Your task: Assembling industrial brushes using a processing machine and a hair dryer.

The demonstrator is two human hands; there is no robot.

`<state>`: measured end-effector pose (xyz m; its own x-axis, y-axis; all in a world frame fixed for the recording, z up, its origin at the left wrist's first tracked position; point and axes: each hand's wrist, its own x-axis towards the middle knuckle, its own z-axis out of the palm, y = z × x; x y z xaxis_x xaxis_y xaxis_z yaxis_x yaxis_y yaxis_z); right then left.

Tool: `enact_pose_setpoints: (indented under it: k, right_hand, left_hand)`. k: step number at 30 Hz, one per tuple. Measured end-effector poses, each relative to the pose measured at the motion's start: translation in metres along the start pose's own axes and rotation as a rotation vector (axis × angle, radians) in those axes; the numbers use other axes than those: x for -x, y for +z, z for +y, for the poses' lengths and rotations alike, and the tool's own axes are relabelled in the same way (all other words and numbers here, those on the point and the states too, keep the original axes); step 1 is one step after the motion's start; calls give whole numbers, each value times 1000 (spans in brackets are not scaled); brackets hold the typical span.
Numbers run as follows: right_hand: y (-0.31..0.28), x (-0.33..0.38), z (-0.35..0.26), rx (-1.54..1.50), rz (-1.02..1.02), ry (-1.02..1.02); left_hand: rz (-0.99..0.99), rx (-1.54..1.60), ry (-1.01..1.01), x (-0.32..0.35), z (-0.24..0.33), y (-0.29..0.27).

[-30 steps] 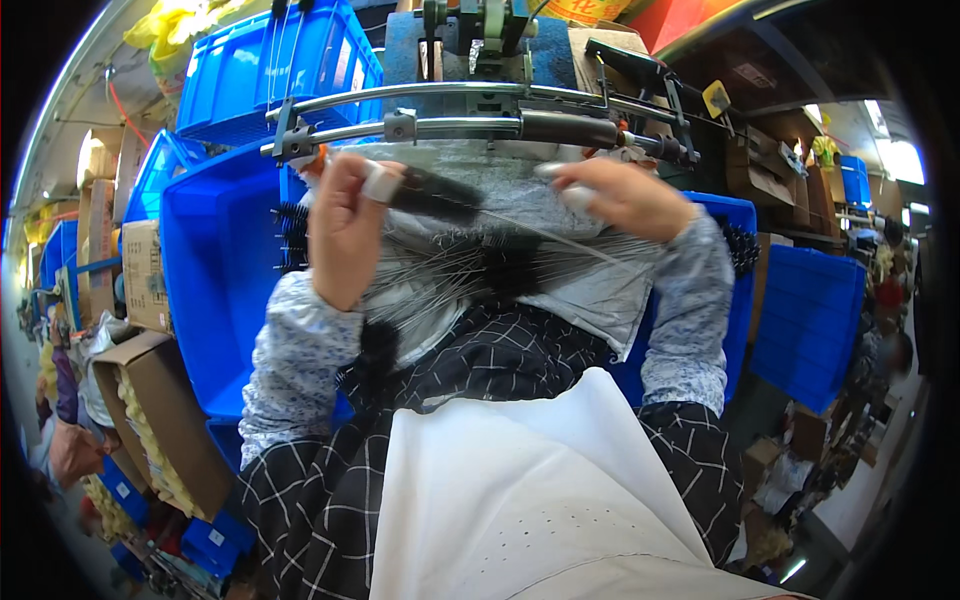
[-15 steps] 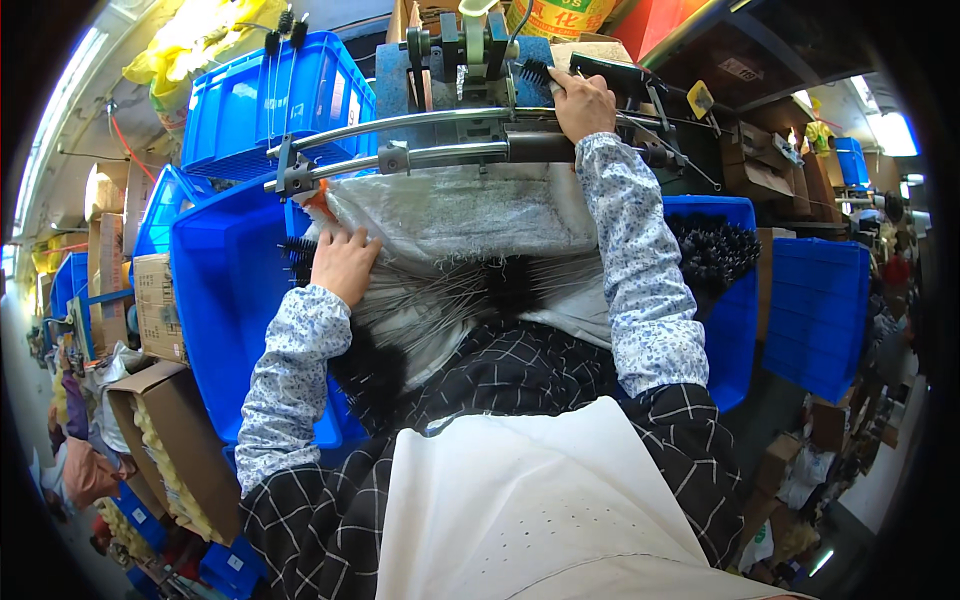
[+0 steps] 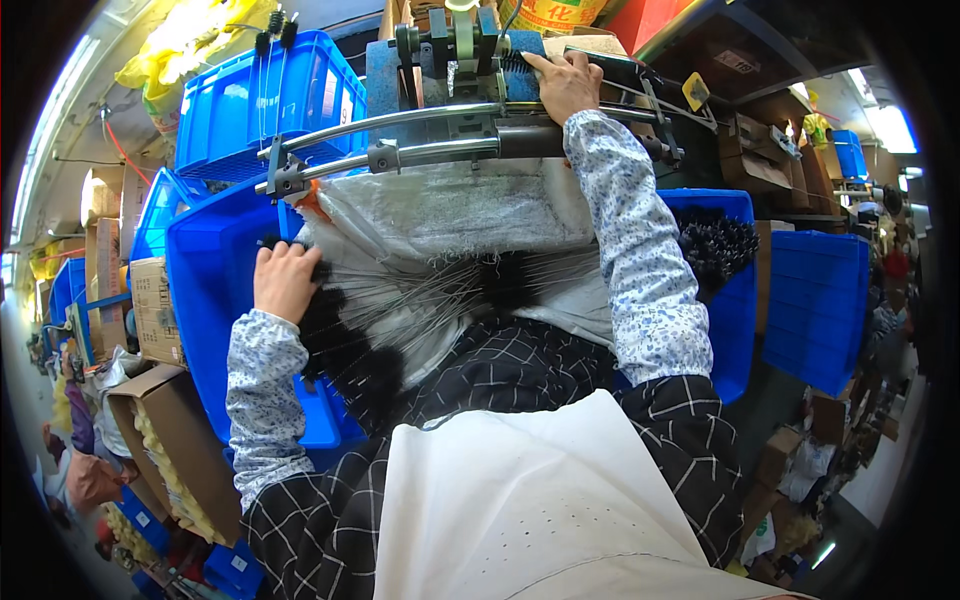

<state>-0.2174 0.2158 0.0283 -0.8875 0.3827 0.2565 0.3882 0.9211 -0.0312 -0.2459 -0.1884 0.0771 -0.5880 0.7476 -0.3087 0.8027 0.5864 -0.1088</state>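
My right hand (image 3: 568, 85) is at the bench machine (image 3: 385, 80). Its fingers are closed at the end of a small black-bristled brush (image 3: 516, 62). My left hand (image 3: 285, 283) rests by the left bin with curled fingers around a black brush (image 3: 268, 242), its bristles showing past the fingertips. Below that hand lies a dark heap of similar brushes (image 3: 340, 335). Many thin wire stems (image 3: 440, 290) fan out over the pale cloth (image 3: 450, 210) on my lap. Dark bristles gather at the middle of the lap.
Two curved metal bars (image 3: 430, 152) cross in front of the machine. A blue bin (image 3: 210, 300) stands on my left, another blue bin (image 3: 735, 340) on my right, with black brushes (image 3: 715, 245) over its edge. An open cardboard box (image 3: 165, 440) sits at the far left.
My left hand has moved left and slightly down, off the cloth's edge onto the brushes. My right hand has shifted slightly left and up, still at the brush by the machine.
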Motion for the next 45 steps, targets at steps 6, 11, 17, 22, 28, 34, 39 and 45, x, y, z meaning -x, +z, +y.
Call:
enact_pose_setpoints:
  k: [6, 11, 17, 22, 28, 34, 39, 45]
  right_hand:
    - [15, -4, 12, 62, 7, -39]
    - [-4, 18, 21, 22, 20, 206]
    - [9, 17, 14, -214, 133, 190]
    - [10, 14, -6, -203, 92, 189]
    - [11, 12, -26, -245, 107, 190]
    - [10, 10, -53, -200, 96, 195]
    - [10, 6, -86, -212, 108, 195]
    - [10, 8, -73, -177, 131, 160]
  left_hand:
    - [507, 379, -128, 7, -9, 4]
    - [238, 423, -202, 16, -24, 23]
    - [400, 736, -152, -3, -12, 18]
    - [316, 674, -198, -10, -17, 21]
    - [272, 744, -226, -1, -23, 33]
    - [556, 928, -294, 3, -19, 11]
    - [606, 968, -219, 4, -23, -10]
    - [638, 815, -246, 16, -24, -26]
